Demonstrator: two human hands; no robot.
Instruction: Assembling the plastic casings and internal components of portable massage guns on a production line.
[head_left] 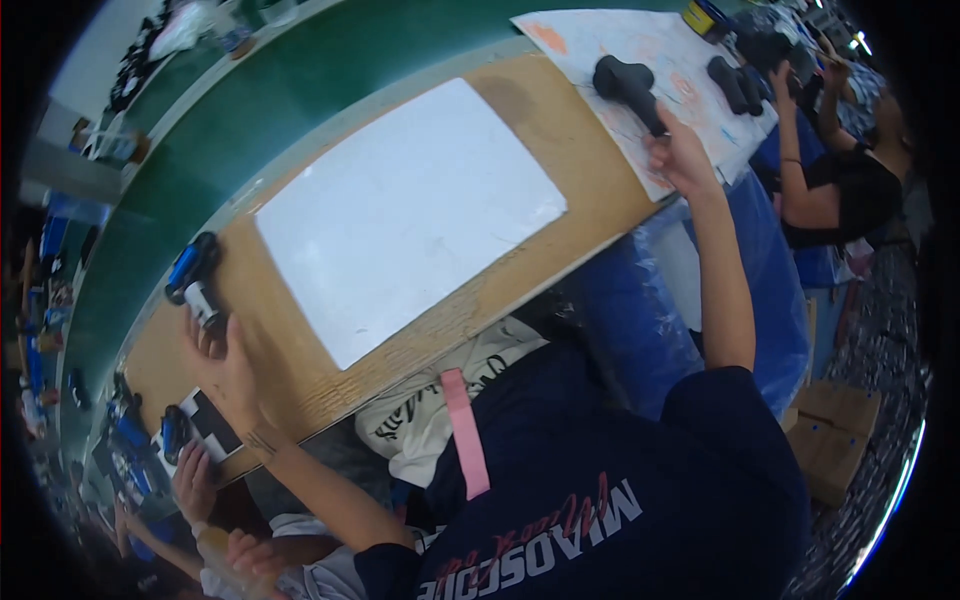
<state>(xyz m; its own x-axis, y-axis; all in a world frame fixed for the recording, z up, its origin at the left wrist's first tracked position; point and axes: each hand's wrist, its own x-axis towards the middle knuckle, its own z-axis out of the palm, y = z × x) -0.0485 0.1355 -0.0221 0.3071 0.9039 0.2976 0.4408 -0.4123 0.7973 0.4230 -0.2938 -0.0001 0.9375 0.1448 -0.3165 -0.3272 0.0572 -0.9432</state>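
At the left end of the brown work board (530, 95), a blue-and-black handheld tool (194, 270) with a silvery handle lies on its surface. My left hand (222, 375) is just below that handle, thumb and fingers apart on either side of its end. Far to the right, my right hand (686, 160) has its fingers closed around the end of the handle of a black handheld tool (625, 84). This tool has a rounded, wider head and rests over a colour-smudged white sheet (585, 40). Between my hands lies a blank white sheet (410, 215).
Another dark tool (735, 85) lies on the smudged sheet, near a yellow-and-blue tin (704, 17). A green conveyor belt (330, 75) runs beyond the board. Co-workers' hands (193, 480) are close at lower left; another co-worker's arm (795, 170) is at right. Blue plastic (750, 270) hangs beside the board.
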